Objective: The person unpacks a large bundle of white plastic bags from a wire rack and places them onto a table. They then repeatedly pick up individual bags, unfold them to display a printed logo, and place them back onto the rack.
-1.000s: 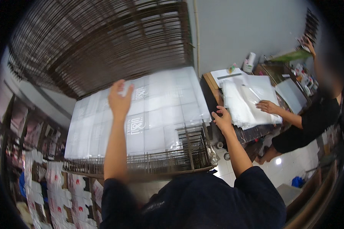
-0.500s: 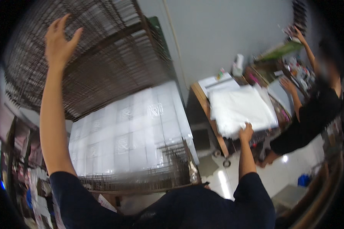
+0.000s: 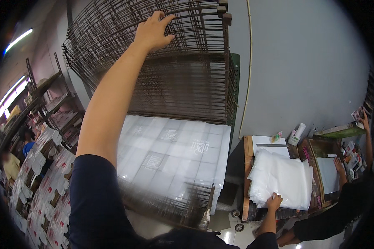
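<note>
My left hand [image 3: 154, 32] is raised high against the upper wire shelves of a drying rack [image 3: 183, 70]. Its fingers are apart and bent, with nothing held in them; whether they touch the wires I cannot tell. Low on the right, my right hand [image 3: 274, 201] pinches the front edge of a translucent white plastic bag [image 3: 280, 176], the top one of a stack on a wooden-edged table. On the rack's lower shelves lie flat translucent sheets [image 3: 176, 145] with white printed marks, their front partly behind blurred wire ends.
A co-worker [image 3: 332, 216] in black stands at the right by a printing frame [image 3: 326, 166], one hand on its surface. Paper roll [image 3: 297, 133] and cluttered bottles stand behind. On the left are shelves [image 3: 50, 97], racks of printed sheets [image 3: 50, 199] and other people.
My view has swung up and left, so the rack and table sit farther right. My left hand has come to the rack's upper wires; my right hand stays at the bag stack's edge.
</note>
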Tool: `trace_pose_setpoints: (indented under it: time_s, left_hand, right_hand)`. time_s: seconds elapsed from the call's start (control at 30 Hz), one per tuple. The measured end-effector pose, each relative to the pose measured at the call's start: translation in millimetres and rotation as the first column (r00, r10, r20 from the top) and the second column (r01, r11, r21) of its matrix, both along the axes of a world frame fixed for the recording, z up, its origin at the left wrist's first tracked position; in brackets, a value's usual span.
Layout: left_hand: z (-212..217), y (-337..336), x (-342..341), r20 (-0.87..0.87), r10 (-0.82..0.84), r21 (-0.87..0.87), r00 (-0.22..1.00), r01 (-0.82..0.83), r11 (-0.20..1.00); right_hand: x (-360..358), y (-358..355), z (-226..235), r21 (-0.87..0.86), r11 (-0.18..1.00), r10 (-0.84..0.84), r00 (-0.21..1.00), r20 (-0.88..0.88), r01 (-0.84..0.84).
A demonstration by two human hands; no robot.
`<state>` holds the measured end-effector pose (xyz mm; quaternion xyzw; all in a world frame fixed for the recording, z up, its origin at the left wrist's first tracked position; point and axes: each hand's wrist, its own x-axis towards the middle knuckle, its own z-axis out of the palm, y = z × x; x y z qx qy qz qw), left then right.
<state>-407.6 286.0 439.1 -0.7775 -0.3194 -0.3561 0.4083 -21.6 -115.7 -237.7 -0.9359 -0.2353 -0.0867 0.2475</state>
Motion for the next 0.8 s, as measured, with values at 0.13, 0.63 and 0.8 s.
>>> trace_pose_setpoints:
  time_s: [0.13, 0.63, 0.8]
  left_hand:
    - [-0.3, 6.8, -11.1, 0.043, 0.088, -0.113, 0.995, -0.083, 0.990]
    - [-0.9, 6.7, -19.9, 0.216, -0.104, -0.341, 0.971, 0.175, 0.924]
    - [-10.6, 2.0, -29.7, 0.307, -0.245, -0.324, 0.920, 0.343, 0.882]
  right_hand:
    - [-9.3, -11.7, -11.8, 0.092, 0.995, 0.017, 0.996, 0.086, -0.025]
    - [-22.4, -30.2, -11.4, 0.160, 0.984, 0.065, 0.992, 0.108, -0.082]
    - [-25.9, -35.0, -7.8, 0.179, 0.984, -0.015, 0.982, 0.186, -0.019]
